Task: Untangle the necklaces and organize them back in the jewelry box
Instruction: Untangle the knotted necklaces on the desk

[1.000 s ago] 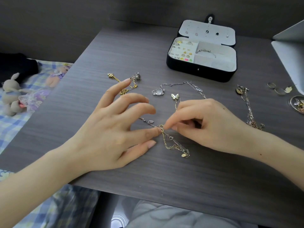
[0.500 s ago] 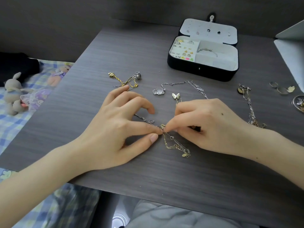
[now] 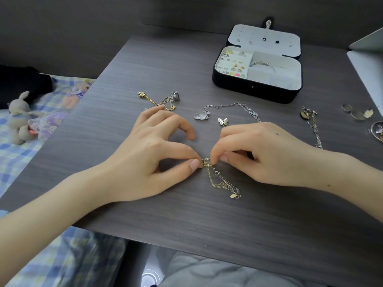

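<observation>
A knot of gold and silver necklace chains (image 3: 221,179) lies on the dark wood table (image 3: 207,220) in front of me. My left hand (image 3: 149,154) pinches the knot from the left with thumb and forefinger. My right hand (image 3: 261,154) pinches the same knot from the right. A silver chain with a clear pendant (image 3: 202,115) and a butterfly charm (image 3: 223,121) run out behind my right hand. The open black jewelry box (image 3: 257,92) stands at the back, with rings, studs and a bracelet in its white compartments.
A gold chain tangle with a silver charm (image 3: 163,100) lies beyond my left hand. Another chain (image 3: 313,125) trails at the right, near loose earrings (image 3: 357,112) and a small dish (image 3: 378,130). A laptop (image 3: 369,63) sits far right. Plush toys (image 3: 20,119) lie on the bed, left.
My left hand's fingers have curled in and its thumb and forefinger closed on the knot. My right hand kept its pinch on the knot.
</observation>
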A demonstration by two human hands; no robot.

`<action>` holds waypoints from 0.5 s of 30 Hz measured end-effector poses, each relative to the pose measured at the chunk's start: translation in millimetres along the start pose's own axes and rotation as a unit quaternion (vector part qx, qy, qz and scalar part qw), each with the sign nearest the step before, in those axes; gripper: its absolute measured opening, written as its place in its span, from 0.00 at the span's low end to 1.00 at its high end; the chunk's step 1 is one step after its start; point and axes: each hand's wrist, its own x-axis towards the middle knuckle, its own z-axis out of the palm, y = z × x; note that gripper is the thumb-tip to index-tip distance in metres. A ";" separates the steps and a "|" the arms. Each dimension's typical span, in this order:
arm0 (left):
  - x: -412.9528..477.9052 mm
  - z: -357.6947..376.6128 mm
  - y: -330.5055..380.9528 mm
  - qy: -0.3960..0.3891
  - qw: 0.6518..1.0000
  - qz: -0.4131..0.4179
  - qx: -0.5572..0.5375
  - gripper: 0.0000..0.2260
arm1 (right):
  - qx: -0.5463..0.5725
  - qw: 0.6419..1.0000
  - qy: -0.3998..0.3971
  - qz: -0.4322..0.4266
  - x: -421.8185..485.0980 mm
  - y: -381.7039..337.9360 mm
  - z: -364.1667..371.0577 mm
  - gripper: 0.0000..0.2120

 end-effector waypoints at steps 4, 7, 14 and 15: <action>1.4 -2.2 -0.9 0.007 0.999 0.020 0.024 0.15 | -0.006 1.000 -0.013 -0.003 1.6 1.2 -2.7 0.09; 1.0 -4.3 -1.6 0.015 0.999 0.035 0.039 0.15 | -0.010 1.000 -0.018 -0.005 1.3 1.6 -3.6 0.09; -3.9 -4.3 0.7 0.037 0.997 0.051 0.035 0.15 | 0.022 1.000 0.008 0.012 -3.2 -2.5 -1.9 0.09; -5.0 -4.5 0.9 0.043 0.997 0.051 0.035 0.15 | 0.025 1.000 0.011 0.013 -3.3 -4.2 -1.0 0.10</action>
